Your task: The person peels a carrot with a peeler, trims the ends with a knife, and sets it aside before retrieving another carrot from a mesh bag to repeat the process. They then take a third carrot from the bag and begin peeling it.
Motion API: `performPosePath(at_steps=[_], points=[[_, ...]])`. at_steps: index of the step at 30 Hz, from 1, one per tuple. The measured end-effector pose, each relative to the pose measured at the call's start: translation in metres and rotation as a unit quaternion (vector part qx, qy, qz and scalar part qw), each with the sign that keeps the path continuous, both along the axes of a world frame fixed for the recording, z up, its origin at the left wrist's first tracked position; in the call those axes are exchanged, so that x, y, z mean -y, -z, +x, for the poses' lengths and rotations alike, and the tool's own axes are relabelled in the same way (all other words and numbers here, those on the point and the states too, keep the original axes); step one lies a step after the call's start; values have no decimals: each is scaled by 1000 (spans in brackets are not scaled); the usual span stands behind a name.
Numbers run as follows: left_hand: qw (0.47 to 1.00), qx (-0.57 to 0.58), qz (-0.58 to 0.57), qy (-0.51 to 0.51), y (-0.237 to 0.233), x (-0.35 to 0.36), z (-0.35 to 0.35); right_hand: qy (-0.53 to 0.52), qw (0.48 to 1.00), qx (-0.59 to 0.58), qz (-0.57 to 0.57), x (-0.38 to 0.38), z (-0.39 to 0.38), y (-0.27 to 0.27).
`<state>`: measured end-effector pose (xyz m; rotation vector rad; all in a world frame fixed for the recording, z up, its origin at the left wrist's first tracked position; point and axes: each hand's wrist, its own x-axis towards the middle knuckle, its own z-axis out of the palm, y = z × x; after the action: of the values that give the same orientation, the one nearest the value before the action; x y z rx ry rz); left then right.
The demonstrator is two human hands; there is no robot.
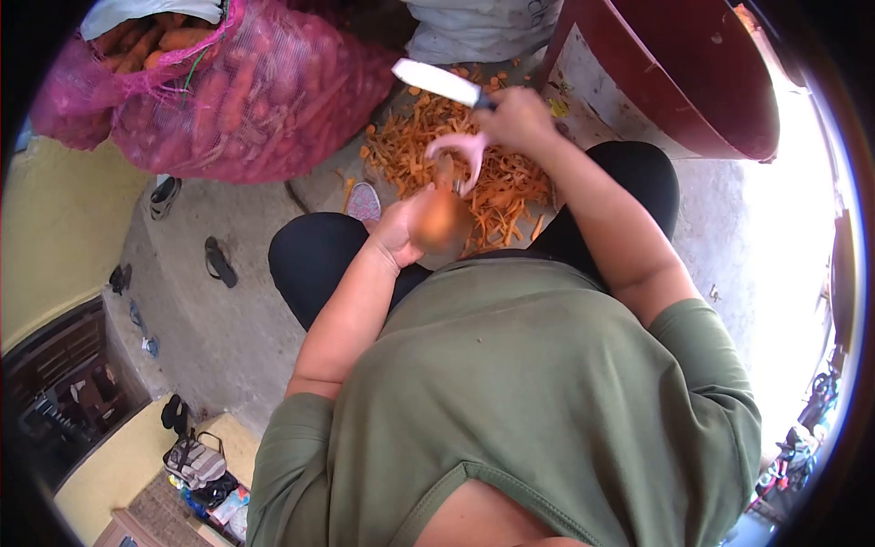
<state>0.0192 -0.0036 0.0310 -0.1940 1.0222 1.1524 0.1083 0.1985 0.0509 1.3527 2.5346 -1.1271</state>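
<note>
A carrot [439, 221], smeared by motion, sits in my left hand [401, 226], whose fingers are closed around it in front of my lap. In my closed right hand [521, 120] are two tools. One is a pink peeler [472, 153], its head close to the carrot's upper end. The other is a knife [439, 82] with a pale, broad blade pointing up and left and a dark handle partly hidden in my fingers. Beneath both hands, orange carrot peelings [501, 196] lie heaped on the floor between my knees.
Pink mesh sacks [246, 105] full of carrots stand at upper left. A large dark red tub [656, 82] rises at upper right, close to my right knee. A white sack [483, 32] is behind the peelings. Loose sandals [219, 262] lie on the concrete floor [200, 337].
</note>
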Motion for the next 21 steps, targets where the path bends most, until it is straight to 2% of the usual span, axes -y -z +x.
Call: performPosePath(at_steps=[1,2,4,7,8,10,12,13,14,16,18,20,21], points=[[1000,-5,14,2,5,-2,-1,-102,994,11,26,17,1,-12],[1000,-9,26,2,8,-3,-1,-163,983,-66,58,31,3,-6],[999,9,31,29,7,0,0,-190,974,-57,107,36,3,1],[998,38,29,37,6,3,-3,-17,999,31,41,-12,2,15],[998,48,27,33,5,4,-4,-9,990,33,134,-30,7,29],[998,43,23,31,5,4,-5,49,995,47,75,-31,7,19],[999,13,27,32,4,1,-3,-1,999,16,39,1,1,3],[999,-15,30,34,0,0,-1,-87,995,13,36,18,1,-9],[998,-43,32,36,-2,0,1,-160,984,-39,67,32,2,2],[996,-50,41,55,3,1,1,-196,976,-30,94,39,3,2],[996,-28,52,61,6,3,0,-89,994,47,51,9,1,13],[996,22,64,49,6,6,-4,1,991,41,126,-25,7,27],[998,0,55,40,3,5,-2,13,991,38,131,-28,8,22]])
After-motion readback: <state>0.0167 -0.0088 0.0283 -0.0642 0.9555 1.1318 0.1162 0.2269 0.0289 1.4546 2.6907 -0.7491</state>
